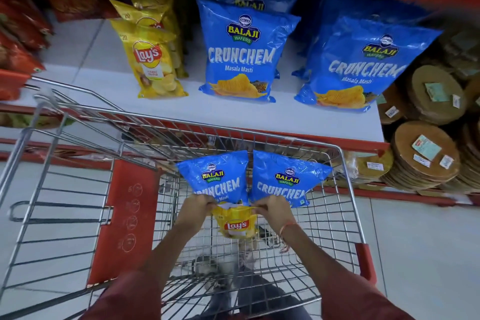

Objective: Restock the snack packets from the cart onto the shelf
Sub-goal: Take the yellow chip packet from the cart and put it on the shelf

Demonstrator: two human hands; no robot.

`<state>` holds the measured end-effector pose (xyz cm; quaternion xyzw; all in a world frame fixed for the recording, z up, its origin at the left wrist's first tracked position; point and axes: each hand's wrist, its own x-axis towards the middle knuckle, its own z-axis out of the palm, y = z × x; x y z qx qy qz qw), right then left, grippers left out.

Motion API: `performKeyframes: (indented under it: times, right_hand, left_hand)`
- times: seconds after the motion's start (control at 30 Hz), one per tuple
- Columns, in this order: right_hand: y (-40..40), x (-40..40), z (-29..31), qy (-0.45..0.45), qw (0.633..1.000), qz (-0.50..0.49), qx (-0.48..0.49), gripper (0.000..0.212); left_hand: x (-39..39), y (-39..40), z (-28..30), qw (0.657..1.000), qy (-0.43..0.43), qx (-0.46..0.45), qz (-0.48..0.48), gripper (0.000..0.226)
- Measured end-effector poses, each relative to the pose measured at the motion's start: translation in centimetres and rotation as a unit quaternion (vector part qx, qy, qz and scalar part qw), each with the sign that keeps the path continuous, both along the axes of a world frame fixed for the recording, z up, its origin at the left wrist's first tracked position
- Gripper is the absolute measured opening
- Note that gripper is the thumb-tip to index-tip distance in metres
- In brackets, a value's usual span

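Lay's packet (237,225) — pinched at top by both hands — over cart (345,189).

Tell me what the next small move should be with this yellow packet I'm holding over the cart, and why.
Probably lift the yellow packet up and forward to the row of matching yellow packets on the shelf. Both the left hand and the right hand already pinch its top edge, so it seems ready to carry. The two blue packets in the cart can wait.

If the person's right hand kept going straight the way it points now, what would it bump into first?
Probably the right-hand blue Balaji Crunchem packet standing in the cart, just ahead of the right hand, which grips the yellow Lay's packet. Depth is uncertain.
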<state>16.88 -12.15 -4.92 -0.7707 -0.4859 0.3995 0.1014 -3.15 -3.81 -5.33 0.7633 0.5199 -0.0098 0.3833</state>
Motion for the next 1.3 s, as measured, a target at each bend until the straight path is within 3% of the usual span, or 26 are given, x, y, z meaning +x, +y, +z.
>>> performKeyframes:
  times: [0.17, 0.37, 0.8, 0.93, 1.3]
  right_hand:
    - [-0.4, -0.2, 5.1, 0.012, 0.993, -0.011, 0.115, 0.013]
    - [1.4, -1.1, 12.2, -0.013, 0.964, -0.045, 0.26, 0.013]
    - [14.5, -3.3, 25.8, -0.017, 0.874, -0.03, 0.485, 0.009]
    - [19.2, -4.0, 25.8, -0.032, 0.871, -0.006, 0.49, 0.009]
    - [28.8, -4.7, 18.7, -0.051, 0.941, -0.004, 0.335, 0.012]
  left_hand:
    - [-1.3, 0.5, 4.9, 0.991, -0.097, 0.084, 0.027, 0.011]
    - [-2.9, 2.6, 12.6, 0.958, -0.204, 0.196, 0.049, 0.013]
    - [-5.2, 12.5, 24.4, 0.855, -0.264, 0.435, 0.099, 0.013]
    - [-5.9, 16.1, 24.7, 0.849, -0.248, 0.449, 0.127, 0.009]
    - [-5.4, 22.6, 18.6, 0.895, -0.129, 0.404, 0.136, 0.013]
